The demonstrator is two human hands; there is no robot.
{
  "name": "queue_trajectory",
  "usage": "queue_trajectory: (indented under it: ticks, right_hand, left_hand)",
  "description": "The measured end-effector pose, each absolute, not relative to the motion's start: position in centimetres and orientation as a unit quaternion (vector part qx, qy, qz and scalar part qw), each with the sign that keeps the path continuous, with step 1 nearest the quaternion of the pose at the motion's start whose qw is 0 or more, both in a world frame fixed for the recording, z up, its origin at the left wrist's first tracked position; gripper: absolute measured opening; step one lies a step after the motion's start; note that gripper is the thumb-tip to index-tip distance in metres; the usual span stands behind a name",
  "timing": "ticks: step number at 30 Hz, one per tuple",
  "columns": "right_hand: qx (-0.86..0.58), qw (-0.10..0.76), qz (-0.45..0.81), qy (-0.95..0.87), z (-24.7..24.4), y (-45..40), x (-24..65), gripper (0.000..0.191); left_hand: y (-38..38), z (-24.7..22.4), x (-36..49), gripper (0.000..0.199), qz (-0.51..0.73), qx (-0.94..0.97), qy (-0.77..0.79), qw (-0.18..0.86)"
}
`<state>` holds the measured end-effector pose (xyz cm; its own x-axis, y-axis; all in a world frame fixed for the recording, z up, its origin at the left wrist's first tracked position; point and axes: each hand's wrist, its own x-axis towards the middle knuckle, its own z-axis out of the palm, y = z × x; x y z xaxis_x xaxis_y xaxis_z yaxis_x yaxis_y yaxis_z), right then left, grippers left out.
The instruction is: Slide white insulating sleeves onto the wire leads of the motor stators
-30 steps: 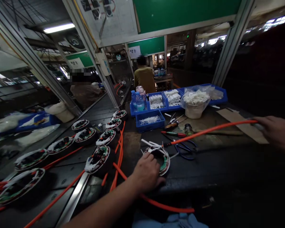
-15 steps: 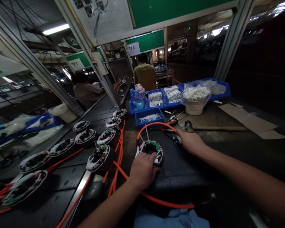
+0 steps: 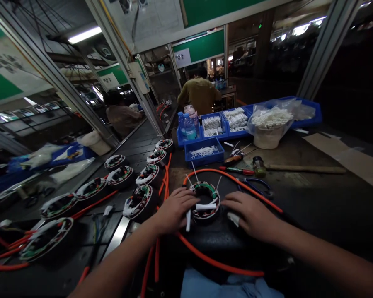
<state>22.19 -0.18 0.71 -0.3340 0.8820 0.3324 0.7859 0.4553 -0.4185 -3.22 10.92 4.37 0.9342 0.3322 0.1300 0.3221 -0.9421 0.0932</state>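
Note:
A ring-shaped motor stator point(image 3: 219, 198) with green and white windings lies on the dark work pad point(image 3: 211, 238). Thin white cable ties point(image 3: 195, 171) stick up from its far side. A white sleeve point(image 3: 205, 206) lies across its near opening, and another white sleeve point(image 3: 188, 220) hangs by the left rim. My left hand point(image 3: 175, 209) is closed against the stator's left side, its thumb hidden. To the right, my right hand point(image 3: 253, 215) is open with curved fingers, close beside the stator. Something white point(image 3: 233, 218) shows at its fingers. An orange cable point(image 3: 251, 188) arcs behind the stator.
More stators point(image 3: 139, 203) with orange cables stand at the left. Behind are a blue tray of ties point(image 3: 204, 152), blue bins of white sleeves point(image 3: 213, 126), and a bagged tub point(image 3: 267, 134). A hammer point(image 3: 304, 168), pliers point(image 3: 257, 184) and cardboard point(image 3: 345, 155) lie at the right.
My right hand has let go of the orange cable and come down beside the stator. My left hand has shifted to the stator's left side. The cable now lies farther right.

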Motion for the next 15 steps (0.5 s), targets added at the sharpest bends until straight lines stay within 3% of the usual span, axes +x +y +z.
queue_trajectory:
  ticks: [2,4,8,10,15]
  right_hand:
    - [-0.499,0.281,0.093,-0.815,0.7,-0.2,20.9,0.053]
    - [-0.504,0.284,0.072,-0.813,0.4,0.0,20.3,0.050]
    - [-0.496,0.246,0.020,-0.832,0.0,0.3,20.6,0.059]
    - [-0.486,0.230,0.020,-0.843,0.3,0.5,20.7,0.062]
    - [-0.445,0.148,0.037,-0.882,2.8,2.8,19.8,0.027]
  left_hand:
    - [10.0,2.8,-1.9,0.032,0.124,0.974,0.182,0.054]
    - [8.5,1.6,-0.9,0.023,0.192,0.957,0.209,0.065]
    - [6.6,0.5,-0.8,0.042,0.241,0.943,0.215,0.084]
    - [6.5,0.4,-1.2,0.042,0.260,0.938,0.205,0.102]
    - [6.5,0.0,-1.2,0.032,0.322,0.912,0.220,0.128]
